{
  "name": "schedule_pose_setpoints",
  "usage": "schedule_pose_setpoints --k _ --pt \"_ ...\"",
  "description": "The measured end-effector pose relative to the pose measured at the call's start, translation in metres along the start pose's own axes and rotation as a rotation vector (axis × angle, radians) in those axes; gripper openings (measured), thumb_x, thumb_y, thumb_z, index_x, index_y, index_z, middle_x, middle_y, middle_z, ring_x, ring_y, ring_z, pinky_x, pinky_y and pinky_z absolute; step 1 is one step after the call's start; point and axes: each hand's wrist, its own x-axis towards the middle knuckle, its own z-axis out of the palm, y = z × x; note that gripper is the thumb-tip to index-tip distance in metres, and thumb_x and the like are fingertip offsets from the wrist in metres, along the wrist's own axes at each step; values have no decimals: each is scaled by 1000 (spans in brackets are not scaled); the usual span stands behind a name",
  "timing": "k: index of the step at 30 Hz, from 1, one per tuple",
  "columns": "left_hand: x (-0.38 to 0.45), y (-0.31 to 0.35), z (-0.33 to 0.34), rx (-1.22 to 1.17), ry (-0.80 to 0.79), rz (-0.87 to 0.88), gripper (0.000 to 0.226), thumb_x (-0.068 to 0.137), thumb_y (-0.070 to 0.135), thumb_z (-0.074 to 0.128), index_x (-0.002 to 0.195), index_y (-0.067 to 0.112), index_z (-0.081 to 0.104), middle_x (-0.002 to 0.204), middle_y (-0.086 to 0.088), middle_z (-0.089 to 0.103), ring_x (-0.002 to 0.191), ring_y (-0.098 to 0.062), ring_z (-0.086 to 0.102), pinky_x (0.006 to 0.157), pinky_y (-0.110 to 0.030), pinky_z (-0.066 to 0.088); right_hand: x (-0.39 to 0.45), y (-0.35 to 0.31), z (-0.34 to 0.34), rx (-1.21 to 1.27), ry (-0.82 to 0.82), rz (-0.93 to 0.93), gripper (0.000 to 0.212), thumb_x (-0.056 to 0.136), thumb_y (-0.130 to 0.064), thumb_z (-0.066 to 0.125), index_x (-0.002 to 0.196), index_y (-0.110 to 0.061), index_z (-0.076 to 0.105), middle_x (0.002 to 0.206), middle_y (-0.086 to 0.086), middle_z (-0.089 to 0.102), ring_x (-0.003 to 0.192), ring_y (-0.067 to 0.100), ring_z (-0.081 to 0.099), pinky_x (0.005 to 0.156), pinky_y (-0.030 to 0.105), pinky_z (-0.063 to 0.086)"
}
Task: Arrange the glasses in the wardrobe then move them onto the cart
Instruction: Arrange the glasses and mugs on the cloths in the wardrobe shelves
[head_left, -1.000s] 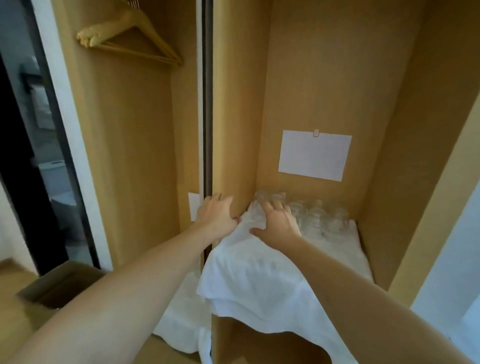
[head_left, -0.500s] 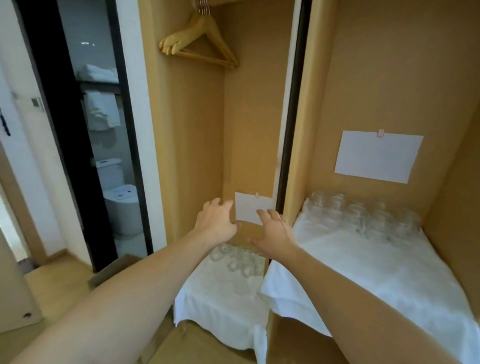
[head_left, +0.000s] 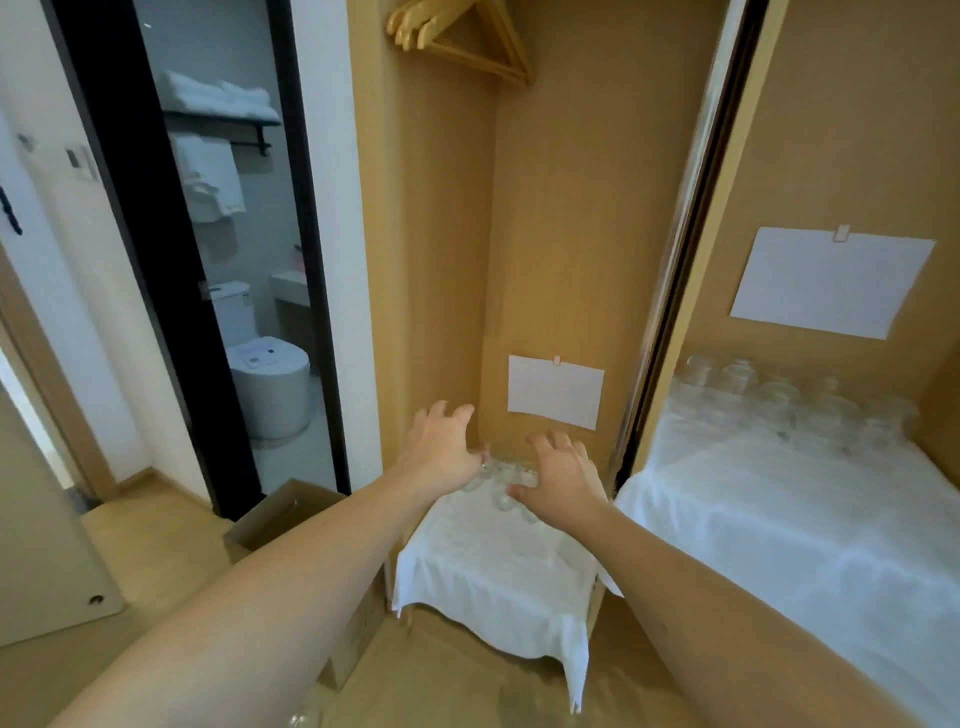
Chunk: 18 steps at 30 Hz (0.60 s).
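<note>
Both arms stretched forward at frame centre, left hand (head_left: 441, 447) and right hand (head_left: 561, 475) with fingers spread apart, holding nothing, hovering over clear glasses (head_left: 501, 475) on a white cloth (head_left: 493, 566)

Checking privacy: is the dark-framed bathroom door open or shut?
Open: the white toilet and hanging white towels show through the dark-framed doorway.

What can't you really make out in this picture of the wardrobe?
- Head view: the clear drinking glasses on the left white cloth are partly hidden by the left hand and right hand; no count possible.
- The clear glasses on the right shelf blur together.
- The white paper sheets show no legible writing.
</note>
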Motion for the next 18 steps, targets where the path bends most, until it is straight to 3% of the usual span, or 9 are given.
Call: schedule_pose_setpoints --k 9,18 --pt "46 -35 20 -9 -45 -41 76 93 54 62 157 27 31 165 -11 21 150 -33 23 117 -46 30 41 5 37 1 -77 41 79 88 -57 67 154 -27 34 152 5 38 133 32 40 106 44 43" --pt "123 -49 67 76 -173 -51 75 93 50 62 156 25 32 163 -13 27 148 -36 26 116 -45 32 117 30 75 64 -175 94 80 89 -56 65 156 -27 31 158 6 33 141 33 35 112 46 38"
